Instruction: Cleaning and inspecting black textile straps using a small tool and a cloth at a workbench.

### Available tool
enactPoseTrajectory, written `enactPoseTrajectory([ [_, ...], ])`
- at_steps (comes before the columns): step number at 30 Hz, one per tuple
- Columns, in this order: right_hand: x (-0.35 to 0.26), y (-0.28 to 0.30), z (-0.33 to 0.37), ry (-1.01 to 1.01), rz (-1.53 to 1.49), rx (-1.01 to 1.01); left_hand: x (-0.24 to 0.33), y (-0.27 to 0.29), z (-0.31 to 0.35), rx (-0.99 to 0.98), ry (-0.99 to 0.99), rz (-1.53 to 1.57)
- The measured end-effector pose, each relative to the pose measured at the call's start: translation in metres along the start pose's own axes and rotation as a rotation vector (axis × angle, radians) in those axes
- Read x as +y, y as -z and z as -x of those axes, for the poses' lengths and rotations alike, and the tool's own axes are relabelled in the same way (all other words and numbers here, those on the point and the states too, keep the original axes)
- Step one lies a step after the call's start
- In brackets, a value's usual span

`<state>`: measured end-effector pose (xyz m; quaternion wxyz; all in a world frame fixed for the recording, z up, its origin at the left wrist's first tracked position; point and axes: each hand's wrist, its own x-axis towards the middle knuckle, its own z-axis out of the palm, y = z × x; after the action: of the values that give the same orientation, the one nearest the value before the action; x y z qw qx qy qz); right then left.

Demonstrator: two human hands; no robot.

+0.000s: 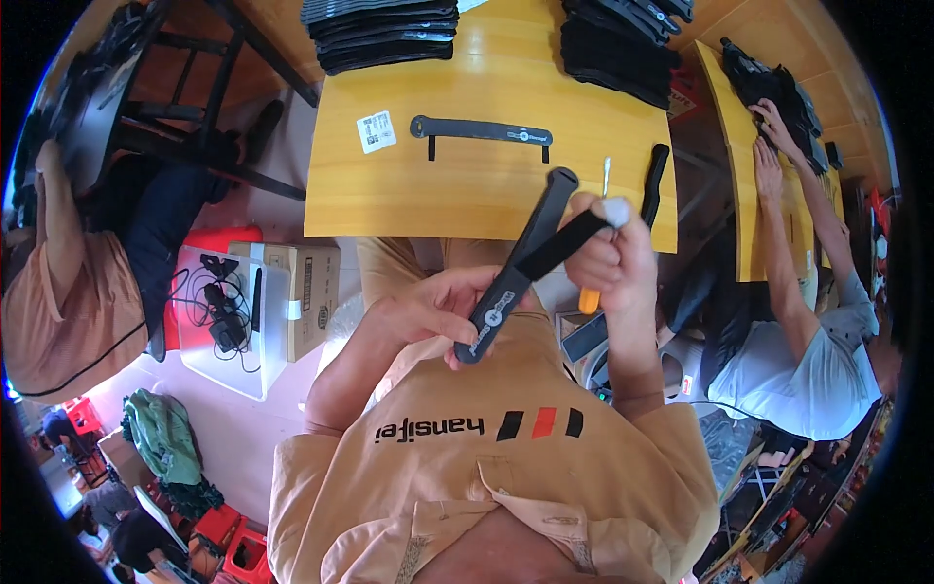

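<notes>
My left hand (443, 311) is closed around the lower end of a long dark grey band (533, 229) with pale print, held tilted in front of my body. From the band's middle, a short black strap (562, 245) runs up to my right hand (618, 255), whose fingers pinch its end. A white patch covers a fingertip there. The same hand also grips a screwdriver, its orange handle (589, 300) below the fist and its metal shaft (607, 175) above. Another grey band (482, 129) with two black tabs lies on the yellow table (389, 204).
Stacks of dark bands (379, 34) and black pieces (623, 58) stand at the table's far side. A white label sheet (375, 132) and a black strip (655, 180) lie nearer. A clear bin of cables (268, 336) is at left. Co-workers sit on both sides.
</notes>
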<state>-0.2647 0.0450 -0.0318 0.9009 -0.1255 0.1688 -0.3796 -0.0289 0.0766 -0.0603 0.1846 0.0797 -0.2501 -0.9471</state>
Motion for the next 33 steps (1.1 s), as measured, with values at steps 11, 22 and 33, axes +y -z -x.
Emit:
enactPoseTrajectory([
  [11,0.022,-0.001,-0.03,-0.191,0.224,-0.07,-0.005,0.024,-0.021,0.398,-0.229,-0.012],
  [22,0.032,0.02,-0.022,-0.144,0.198,-0.203,-0.011,0.026,-0.031,0.261,-0.189,0.417],
  [33,0.027,0.033,-0.015,-0.007,-0.162,-0.045,0.002,0.024,-0.021,0.405,-0.259,0.104],
])
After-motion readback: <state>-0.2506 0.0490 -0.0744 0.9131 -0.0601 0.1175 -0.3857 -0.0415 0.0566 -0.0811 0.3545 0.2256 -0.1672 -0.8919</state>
